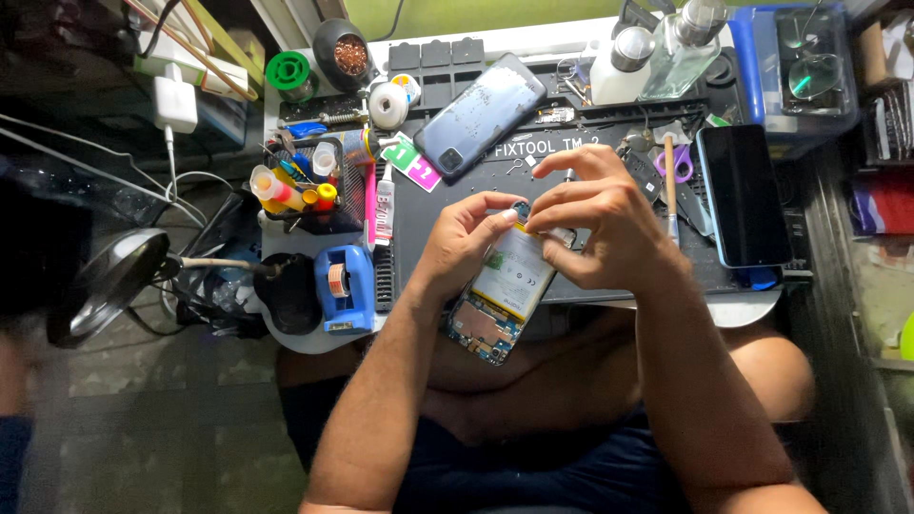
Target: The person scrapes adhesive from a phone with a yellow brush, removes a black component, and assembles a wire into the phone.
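Opened phone point(503, 290) lies tilted at the near edge of the dark work mat point(609, 143), back cover off, its pale battery and blue-green circuit board exposed. The lower end hangs out over the person's lap. Left hand point(464, 240) steadies the upper end, thumb and forefinger pinched at the top corner of the frame. Right hand point(600, 224) meets it there, fingertips closed on a small part at the camera end; what exactly is pinched is too small to tell.

Judged from the layout, disassembly is well along: the back cover point(479, 114) sits apart, leaning at the far side of the mat, and small screws appear scattered on the mat near it. The battery remains seated and the main board is in place, so internal work looks unfinished.

A second phone point(743, 195), dark screen up, rests at the right of the mat. A brush point(670, 186) lies beside it. A blue tape dispenser point(345, 286) stands to the left, with a tool holder point(305, 186) behind it.
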